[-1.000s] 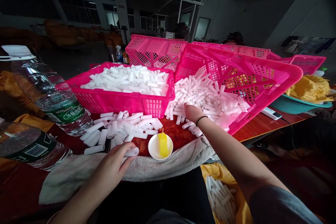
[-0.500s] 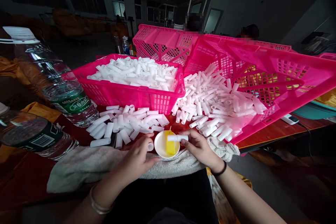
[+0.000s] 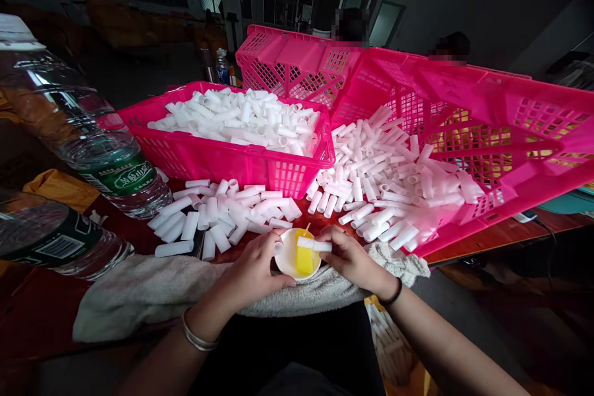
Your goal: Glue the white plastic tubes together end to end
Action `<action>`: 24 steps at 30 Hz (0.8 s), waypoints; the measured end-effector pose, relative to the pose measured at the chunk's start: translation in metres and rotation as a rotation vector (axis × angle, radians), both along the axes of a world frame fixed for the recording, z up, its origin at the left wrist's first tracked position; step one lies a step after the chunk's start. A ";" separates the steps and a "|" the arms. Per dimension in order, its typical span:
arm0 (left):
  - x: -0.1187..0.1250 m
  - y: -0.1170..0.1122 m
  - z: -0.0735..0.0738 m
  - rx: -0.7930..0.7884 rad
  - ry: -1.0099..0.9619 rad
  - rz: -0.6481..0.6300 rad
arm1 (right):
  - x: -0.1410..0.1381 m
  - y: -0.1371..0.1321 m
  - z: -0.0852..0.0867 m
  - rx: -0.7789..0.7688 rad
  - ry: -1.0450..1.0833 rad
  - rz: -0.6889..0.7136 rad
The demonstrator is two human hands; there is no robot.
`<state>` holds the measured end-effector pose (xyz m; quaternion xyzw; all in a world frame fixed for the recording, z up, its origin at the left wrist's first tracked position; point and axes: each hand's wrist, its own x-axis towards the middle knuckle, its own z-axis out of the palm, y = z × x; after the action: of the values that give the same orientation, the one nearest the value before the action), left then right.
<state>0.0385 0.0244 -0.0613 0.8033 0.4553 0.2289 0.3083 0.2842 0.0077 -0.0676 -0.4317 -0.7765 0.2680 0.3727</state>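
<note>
My right hand (image 3: 349,255) pinches a short white tube (image 3: 314,244) and holds it level over a small white dish (image 3: 284,256) with a yellow sponge (image 3: 304,257) in it. My left hand (image 3: 254,271) is closed beside the dish's left rim, holding another white tube (image 3: 278,248) end-on. The dish sits on a grey towel (image 3: 139,294) at the table's near edge. A loose pile of white tubes (image 3: 223,216) lies just beyond my left hand.
A pink basket (image 3: 218,164) full of tubes stands behind the pile. A tilted pink basket (image 3: 510,130) spills more tubes at the right, with further pink baskets (image 3: 288,68) behind. Two water bottles (image 3: 93,142) are at the left. Other people sit at the far side.
My right hand came back from the spilled tubes at the right with one tube and now holds it over the dish. My left hand moved up to the dish's rim.
</note>
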 end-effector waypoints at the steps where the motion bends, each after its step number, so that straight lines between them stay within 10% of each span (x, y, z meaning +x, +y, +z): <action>1: 0.000 0.001 0.000 -0.016 0.008 -0.004 | -0.001 0.000 0.001 -0.072 0.034 -0.031; 24: 0.001 0.006 -0.006 -0.032 -0.006 -0.039 | -0.008 -0.031 0.004 -0.054 0.077 -0.108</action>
<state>0.0391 0.0303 -0.0677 0.8063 0.4423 0.2176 0.3270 0.2758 -0.0238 -0.0633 -0.4723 -0.7296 0.2847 0.4045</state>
